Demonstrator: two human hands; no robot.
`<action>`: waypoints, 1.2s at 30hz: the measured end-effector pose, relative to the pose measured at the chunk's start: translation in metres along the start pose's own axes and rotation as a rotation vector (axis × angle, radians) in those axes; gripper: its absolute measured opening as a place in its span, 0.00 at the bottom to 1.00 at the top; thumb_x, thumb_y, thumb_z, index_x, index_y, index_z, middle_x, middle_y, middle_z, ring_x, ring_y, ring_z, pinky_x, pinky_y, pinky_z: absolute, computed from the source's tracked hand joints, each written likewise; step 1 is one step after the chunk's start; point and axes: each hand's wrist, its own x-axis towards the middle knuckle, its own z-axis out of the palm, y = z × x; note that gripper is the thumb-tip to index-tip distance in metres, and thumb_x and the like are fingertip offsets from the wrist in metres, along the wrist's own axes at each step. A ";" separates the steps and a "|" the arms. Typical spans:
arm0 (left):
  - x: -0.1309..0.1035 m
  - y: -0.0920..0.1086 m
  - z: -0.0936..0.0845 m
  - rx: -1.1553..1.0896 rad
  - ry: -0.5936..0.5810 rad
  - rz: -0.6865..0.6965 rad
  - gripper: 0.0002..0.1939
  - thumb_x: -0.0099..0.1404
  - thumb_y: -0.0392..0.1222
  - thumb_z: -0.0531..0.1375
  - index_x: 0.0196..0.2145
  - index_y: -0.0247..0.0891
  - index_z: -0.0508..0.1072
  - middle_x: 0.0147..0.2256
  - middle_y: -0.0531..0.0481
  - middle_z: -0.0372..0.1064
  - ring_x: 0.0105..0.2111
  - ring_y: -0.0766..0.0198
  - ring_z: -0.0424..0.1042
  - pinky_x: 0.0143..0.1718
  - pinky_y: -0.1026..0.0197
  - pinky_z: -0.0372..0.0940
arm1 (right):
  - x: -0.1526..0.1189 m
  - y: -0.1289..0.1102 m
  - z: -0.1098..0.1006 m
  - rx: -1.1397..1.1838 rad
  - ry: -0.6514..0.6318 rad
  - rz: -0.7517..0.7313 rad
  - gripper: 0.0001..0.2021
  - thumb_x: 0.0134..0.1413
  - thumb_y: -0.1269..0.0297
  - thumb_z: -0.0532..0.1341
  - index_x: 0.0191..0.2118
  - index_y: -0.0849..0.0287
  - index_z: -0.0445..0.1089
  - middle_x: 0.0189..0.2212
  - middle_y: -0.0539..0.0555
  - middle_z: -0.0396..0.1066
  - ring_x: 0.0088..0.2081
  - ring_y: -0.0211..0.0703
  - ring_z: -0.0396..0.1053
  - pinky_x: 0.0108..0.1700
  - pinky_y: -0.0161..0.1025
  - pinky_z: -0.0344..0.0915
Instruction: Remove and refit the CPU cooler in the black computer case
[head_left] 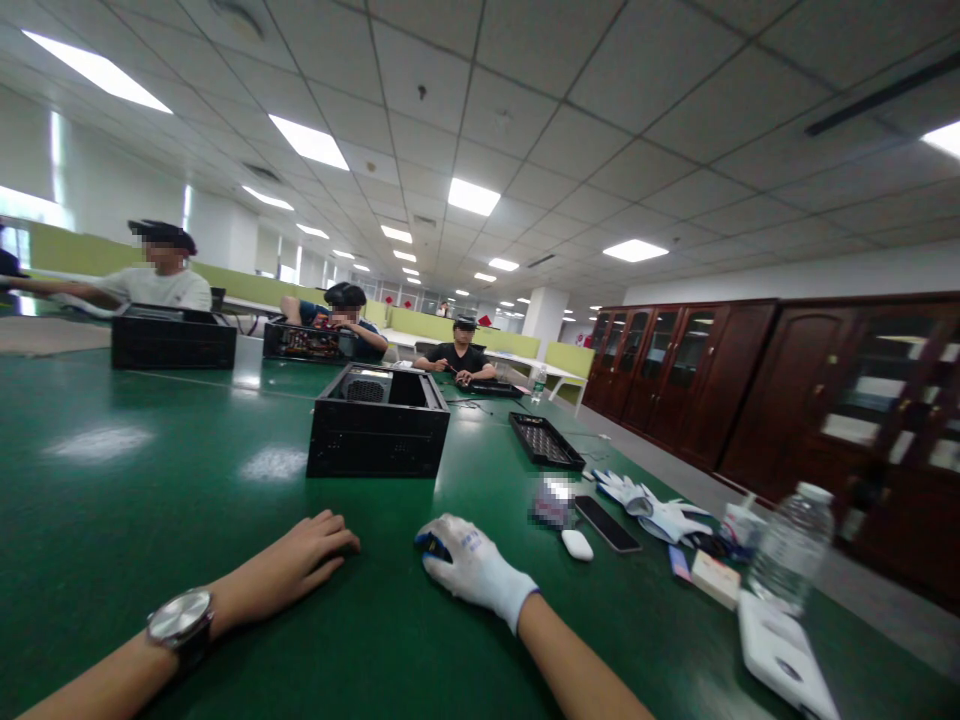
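While the head view looks low across a glossy green table (112, 480), a black computer case (378, 421) stands out in the middle of it. It is a squat, boxy metal shell, open at the top, with a perforated front wall and a grey vent grille visible inside near the back left corner. It sits flat and square on the table.

Both hands lie on the table in front of that case, well short of it and touching nothing else. The left hand (296, 561) is bare, palm down, fingers loosely spread and pointing toward the right; a wristwatch (178, 619) with a pale dial sits on its wrist. The right hand (469, 567) wears a white work glove with dark fingertips, also resting palm down, empty. The two hands are apart, with a gap of bare table between them, and the case lies beyond that gap, slightly nearer the left hand's side.

To the right of the gloved hand lie a dark phone (607, 523), a small white oval object (577, 544), a spare pair of white gloves (660, 508), a black perforated panel (546, 440) and a clear water bottle (790, 547). Farther along the table, three other people sit at similar cases.
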 end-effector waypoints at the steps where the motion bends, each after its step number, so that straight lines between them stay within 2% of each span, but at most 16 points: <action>1: 0.000 0.000 0.000 0.002 0.000 0.002 0.17 0.76 0.38 0.50 0.55 0.45 0.74 0.54 0.43 0.71 0.56 0.47 0.69 0.62 0.41 0.62 | 0.000 0.001 0.001 -0.001 0.006 -0.013 0.20 0.62 0.58 0.63 0.59 0.54 0.74 0.54 0.59 0.74 0.56 0.56 0.72 0.62 0.50 0.67; 6: 0.001 0.002 -0.001 0.021 -0.004 -0.001 0.17 0.76 0.37 0.50 0.55 0.45 0.74 0.53 0.43 0.71 0.54 0.48 0.71 0.59 0.43 0.65 | 0.000 0.002 0.002 -0.008 0.009 -0.013 0.20 0.62 0.57 0.63 0.58 0.52 0.74 0.54 0.58 0.74 0.55 0.55 0.73 0.61 0.50 0.67; 13: 0.000 0.000 -0.001 -0.001 0.003 -0.009 0.18 0.76 0.38 0.51 0.56 0.47 0.75 0.55 0.44 0.72 0.57 0.47 0.70 0.61 0.43 0.63 | -0.001 -0.001 -0.001 -0.017 -0.016 0.007 0.21 0.63 0.56 0.62 0.59 0.51 0.73 0.55 0.58 0.73 0.56 0.55 0.72 0.61 0.50 0.67; 21: -0.001 0.001 -0.002 -0.014 0.047 0.031 0.17 0.75 0.39 0.52 0.54 0.47 0.76 0.52 0.45 0.73 0.52 0.50 0.72 0.58 0.47 0.66 | -0.002 0.001 0.001 -0.025 -0.005 -0.006 0.20 0.63 0.56 0.62 0.60 0.50 0.72 0.56 0.57 0.73 0.57 0.55 0.72 0.62 0.50 0.66; 28: 0.000 -0.013 0.007 -0.014 0.047 0.042 0.17 0.76 0.39 0.52 0.56 0.51 0.75 0.54 0.47 0.72 0.54 0.51 0.71 0.59 0.49 0.65 | 0.000 0.004 0.004 -0.048 0.014 -0.035 0.20 0.63 0.57 0.63 0.59 0.50 0.72 0.55 0.56 0.74 0.55 0.53 0.72 0.60 0.49 0.67; 36: 0.001 -0.024 0.013 -0.016 0.034 0.055 0.17 0.77 0.41 0.51 0.58 0.51 0.73 0.54 0.46 0.71 0.53 0.52 0.70 0.58 0.50 0.65 | 0.000 0.005 0.005 -0.056 0.021 -0.081 0.19 0.64 0.57 0.62 0.58 0.51 0.72 0.53 0.56 0.74 0.55 0.52 0.72 0.60 0.47 0.66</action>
